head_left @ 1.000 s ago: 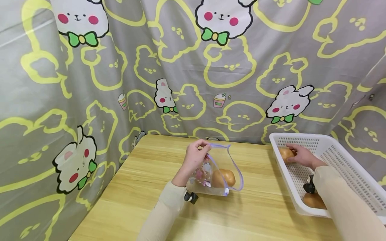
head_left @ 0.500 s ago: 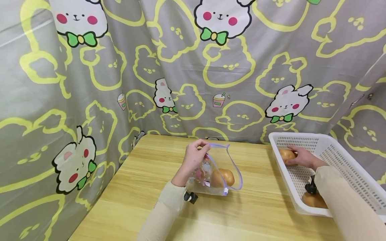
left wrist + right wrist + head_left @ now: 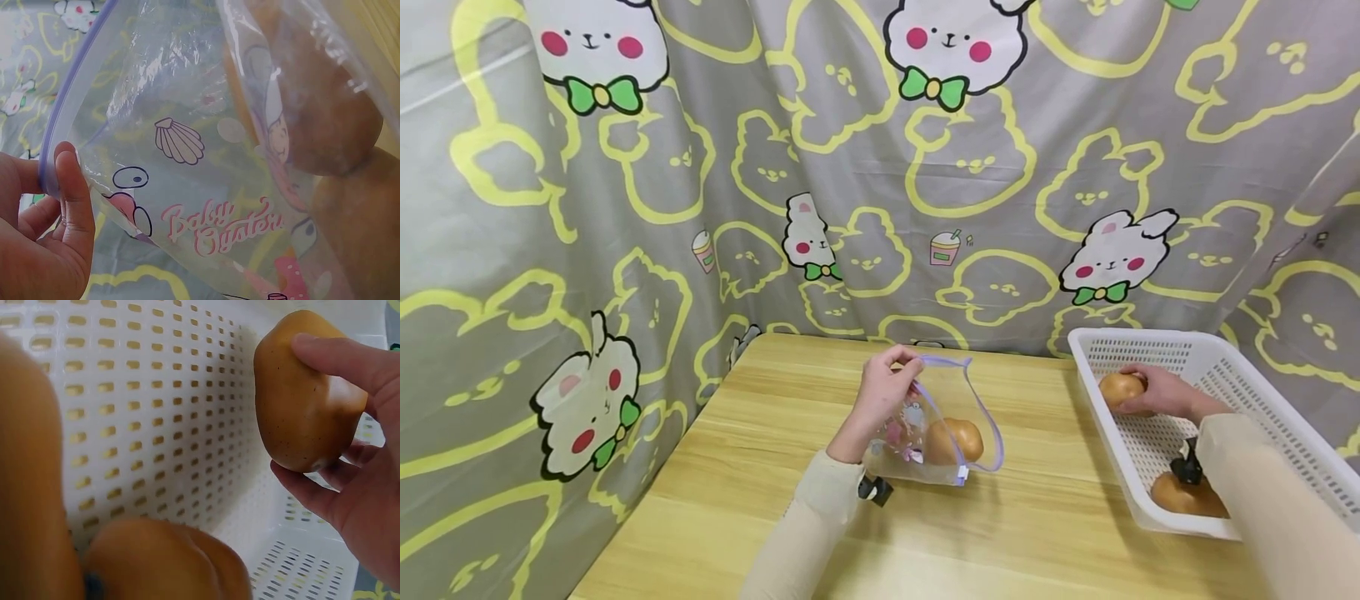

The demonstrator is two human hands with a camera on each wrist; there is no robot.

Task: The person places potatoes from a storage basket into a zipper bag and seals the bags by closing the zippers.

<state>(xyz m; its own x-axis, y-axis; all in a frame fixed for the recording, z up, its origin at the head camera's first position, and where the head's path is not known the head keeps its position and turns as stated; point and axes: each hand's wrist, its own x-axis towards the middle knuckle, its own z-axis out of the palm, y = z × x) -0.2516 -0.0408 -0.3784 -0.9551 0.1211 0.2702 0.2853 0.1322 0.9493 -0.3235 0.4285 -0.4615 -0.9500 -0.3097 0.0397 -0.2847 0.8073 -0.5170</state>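
Right hand (image 3: 1165, 393) grasps a potato-like lump (image 3: 300, 419) inside the white basket (image 3: 1097, 417), thumb and fingers curled round it; left hand (image 3: 883, 387) pinches the clear bag (image 3: 898, 437) by its purple rim (image 3: 47, 162). Lump probably firm, moderately weighty, smooth skin perhaps slippery: best cupped round its middle. Bag likely light, limp.

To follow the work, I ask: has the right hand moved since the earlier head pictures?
Yes, slightly: the right hand, holding a potato-like item, has shifted rightward, away from the left wall of the white basket.
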